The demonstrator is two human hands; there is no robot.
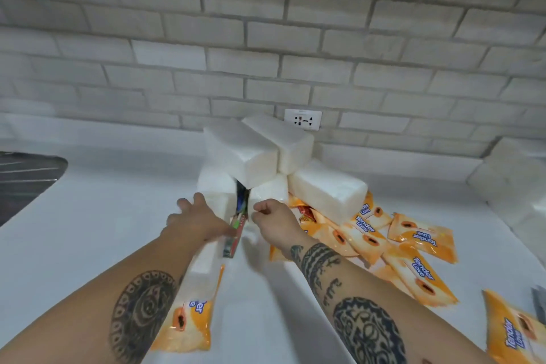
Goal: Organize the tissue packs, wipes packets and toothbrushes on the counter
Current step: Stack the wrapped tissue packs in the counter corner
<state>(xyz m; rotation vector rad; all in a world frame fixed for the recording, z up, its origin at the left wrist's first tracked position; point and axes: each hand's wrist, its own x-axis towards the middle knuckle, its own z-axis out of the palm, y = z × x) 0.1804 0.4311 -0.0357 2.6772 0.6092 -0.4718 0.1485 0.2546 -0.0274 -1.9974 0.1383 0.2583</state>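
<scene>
Wipes packet (183, 322) flat on white worktop (88, 216), partly under left forearm. Left hand (196, 220) spread open, fingers against a tissue pack (217, 201). Right hand (273, 217) curled; cannot tell if it holds anything. Toothbrush pack (235, 238) in the gap between both hands. Heap of wipes packets (413, 239) to the right. Stacked tissue packs (245, 151) behind, against brick wall (266, 38), below a socket (302, 119).

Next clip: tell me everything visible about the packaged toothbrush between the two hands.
The toothbrush sits in a long, narrow reddish pack, with a green handle showing. It lies lengthwise on the white counter, its far end in the dark gap between white tissue packs. The left hand is right beside it; contact is unclear. The print is blurred.
</scene>
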